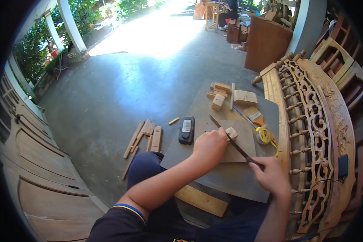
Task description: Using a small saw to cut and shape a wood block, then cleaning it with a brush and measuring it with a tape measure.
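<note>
My right hand [272, 176] is closed round the handle end of a long, dark, narrow file [240, 151]. The file slants away to the left, across a small pale wooden block [231, 133]. Closed at the block's left side, my left hand [210, 146] grips it against a brown board [246, 141]; its fingertips are partly hidden. The board lies on a grey work surface [181, 155] in front of me. A black case with a white label [186, 130] lies left of my left hand.
Wooden blocks [245, 97], a blue pen [243, 113] and a yellow tape measure [263, 134] lie on the far and right parts of the surface. Wood offcuts [156, 139] rest on the floor at left. A carved wooden panel [310, 109] stands close on my right.
</note>
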### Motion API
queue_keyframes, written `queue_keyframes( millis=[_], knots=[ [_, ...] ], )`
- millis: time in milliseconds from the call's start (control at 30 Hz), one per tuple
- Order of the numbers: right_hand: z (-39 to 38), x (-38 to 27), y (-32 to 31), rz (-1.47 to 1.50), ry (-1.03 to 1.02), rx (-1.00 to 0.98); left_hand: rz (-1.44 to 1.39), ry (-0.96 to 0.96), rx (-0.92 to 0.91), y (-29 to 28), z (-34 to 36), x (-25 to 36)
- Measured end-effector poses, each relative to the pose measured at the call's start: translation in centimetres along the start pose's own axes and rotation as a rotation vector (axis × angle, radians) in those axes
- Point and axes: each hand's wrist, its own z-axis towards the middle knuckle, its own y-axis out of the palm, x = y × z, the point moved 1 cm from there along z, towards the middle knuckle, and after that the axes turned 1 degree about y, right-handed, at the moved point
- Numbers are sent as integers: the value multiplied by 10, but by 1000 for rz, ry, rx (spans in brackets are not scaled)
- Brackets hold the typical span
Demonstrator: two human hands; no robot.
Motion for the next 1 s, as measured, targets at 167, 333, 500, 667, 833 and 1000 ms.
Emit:
queue_keyframes(
  millis=[167, 333, 500, 667, 833, 1000],
  knots=[
    [-29, 16, -23, 41, 9, 52, 74, 144, -20, 8, 13, 13],
    [13, 1, 22, -21, -97, 203, 75, 102, 21, 4, 7, 10],
    [-28, 3, -24, -52, 10, 73, 37, 131, -15, 5, 5, 16],
    [3, 15, 22, -4, -61, 191, 96, 192, 64, 7, 2, 10],
    [-14, 7, -6, 26, 40, 53, 36, 103, 20, 6, -1, 10],
    [-15, 19, -2, -13, -96, 197, 63, 210, 44, 1, 8, 22]
  ],
)
